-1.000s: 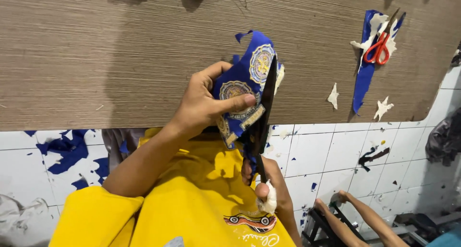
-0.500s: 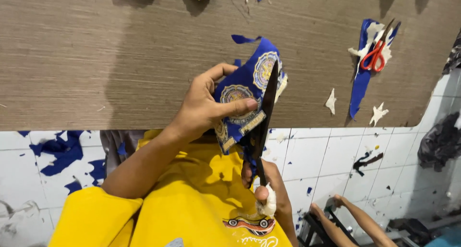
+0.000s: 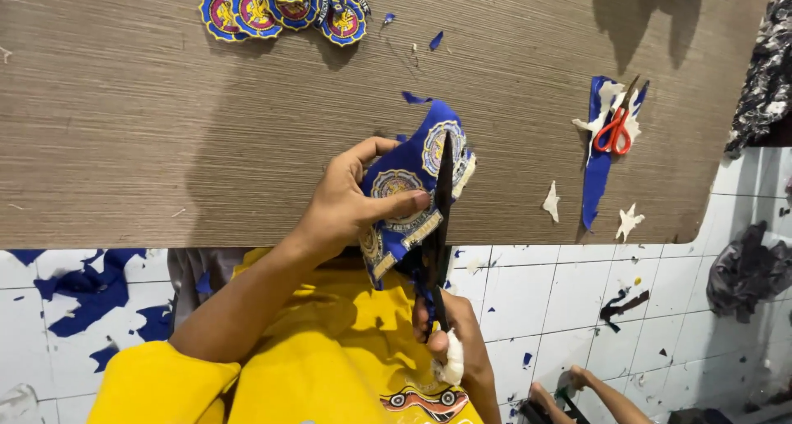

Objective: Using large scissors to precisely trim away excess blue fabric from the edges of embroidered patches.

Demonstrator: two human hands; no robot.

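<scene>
Blue cloth (image 3: 412,185) bearing round embroidered emblems is pinched in the left hand (image 3: 351,205), thumb across the front of one emblem and the fingers curled behind, so that the piece is held up over the near edge of the desk (image 3: 148,127). Black scissors (image 3: 440,218) run upright through the cloth's right side, the blades pointing away from the person and lying along the rim of an emblem. The right hand (image 3: 450,329) sits below, closed about the scissor handles, with a wad of white wrapping showing at the grip. The two hands are apart, one above the other, each clamped on its own thing.

At the far edge of the desk lies a cluster of cut-out round patches (image 3: 280,7), blue-rimmed with red and yellow centres, overlapping one another. To the right, well apart from the hands, a pair of red-handled scissors (image 3: 615,127) rests on a long blue strip (image 3: 596,176) with white backing scraps (image 3: 551,201) near it. Small blue snippets dot the wood grain surface.

Below the desk, the person's yellow shirt (image 3: 330,350) fills the lower middle of the view. The white tiled floor (image 3: 528,284) is strewn with blue offcuts (image 3: 91,296). Another person's bare feet (image 3: 569,387) show at the lower right.
</scene>
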